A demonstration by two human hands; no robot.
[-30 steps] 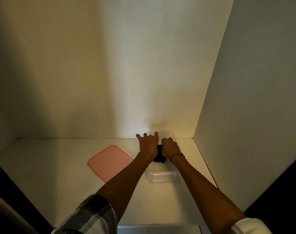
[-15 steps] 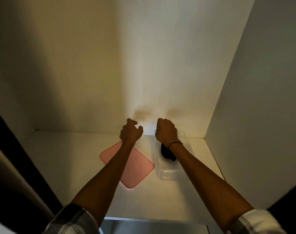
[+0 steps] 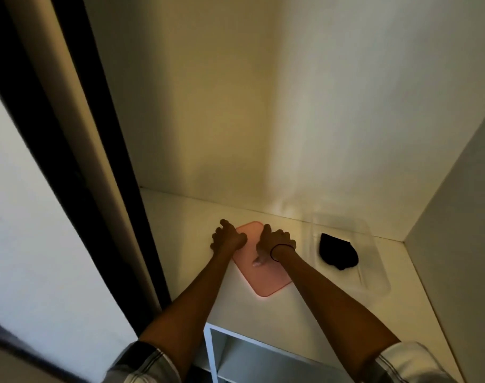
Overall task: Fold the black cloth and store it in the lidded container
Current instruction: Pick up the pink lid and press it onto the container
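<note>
The black cloth (image 3: 338,254) lies bunched inside the clear plastic container (image 3: 379,275) at the right of the white shelf, with no hand on it. The pink lid (image 3: 263,280) lies flat on the shelf to the container's left. My left hand (image 3: 227,239) curls its fingers around the lid's far left corner. My right hand (image 3: 276,241), with a dark band on the wrist, rests on the lid's far right part, fingers curled at the edge and thumb pressed on the top.
The shelf (image 3: 305,313) is boxed in by a back wall and a right side wall (image 3: 457,217). A dark door frame (image 3: 78,161) stands close on the left. Below the shelf's front edge is an open white cubby (image 3: 236,357).
Both hands have left the container and moved left onto the pink lid. The black cloth stays in the container. The view has swung left.
</note>
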